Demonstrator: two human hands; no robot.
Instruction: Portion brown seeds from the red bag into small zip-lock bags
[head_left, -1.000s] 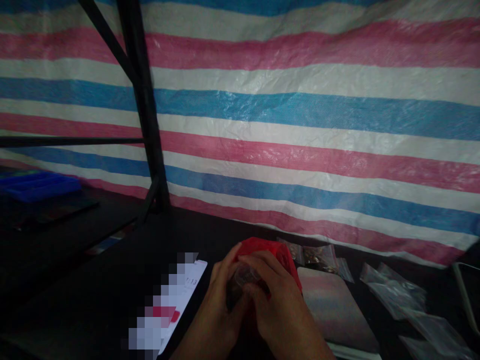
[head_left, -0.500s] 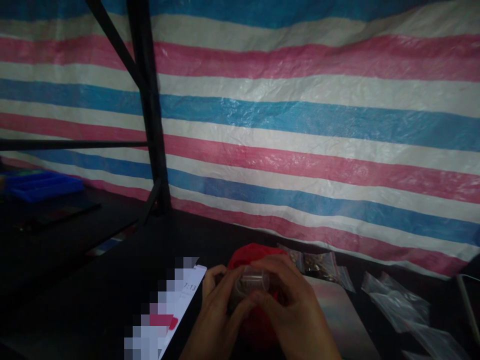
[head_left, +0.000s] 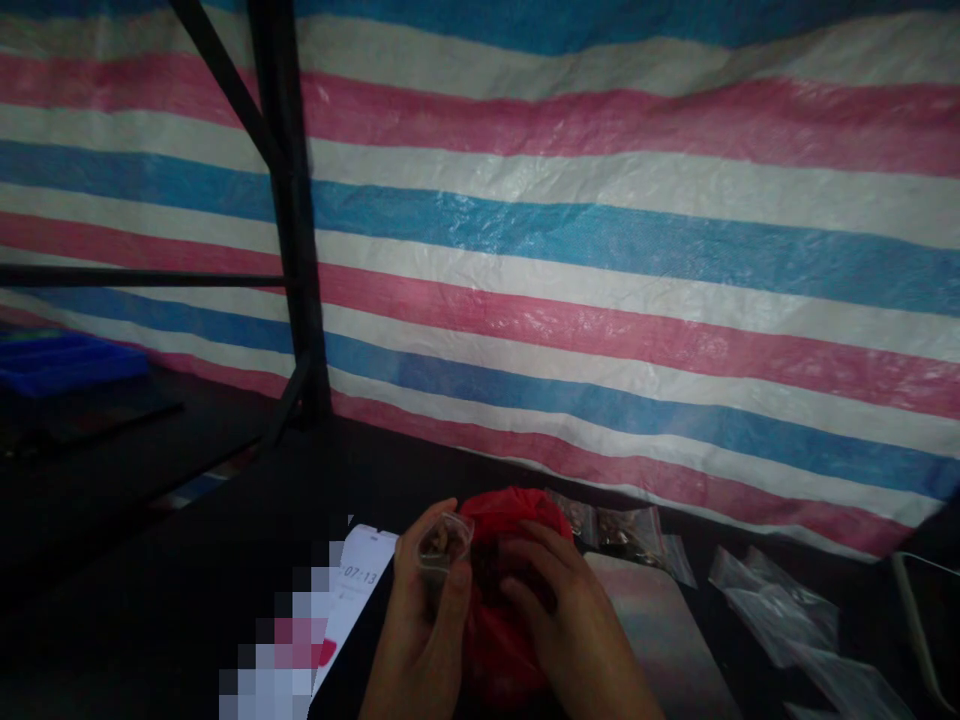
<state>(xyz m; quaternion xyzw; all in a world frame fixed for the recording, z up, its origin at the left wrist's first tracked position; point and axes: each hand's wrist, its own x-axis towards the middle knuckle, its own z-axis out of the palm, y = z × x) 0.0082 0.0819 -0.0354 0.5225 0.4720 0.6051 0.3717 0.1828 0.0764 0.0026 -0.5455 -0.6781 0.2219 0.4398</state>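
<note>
My left hand (head_left: 426, 615) pinches a small clear plastic bag (head_left: 441, 543) with brownish bits inside, held upright just left of a red plastic bag (head_left: 504, 520). My right hand (head_left: 564, 610) rests on the red bag with its fingers curled into the bag's open mouth; what the fingertips touch is hidden. Both hands sit at the bottom centre, over a dark table.
A phone with a lit screen (head_left: 352, 590) lies left of the hands. Small filled clear bags (head_left: 626, 530) lie behind the red bag, empty clear bags (head_left: 780, 600) to the right, a pale flat pad (head_left: 660, 620) between. A black metal post (head_left: 289, 220) and striped tarp (head_left: 600, 250) stand behind.
The hands have parted: my left hand now holds the small clear bag alone, off to the left, and my right hand has gone down into the red bag.
</note>
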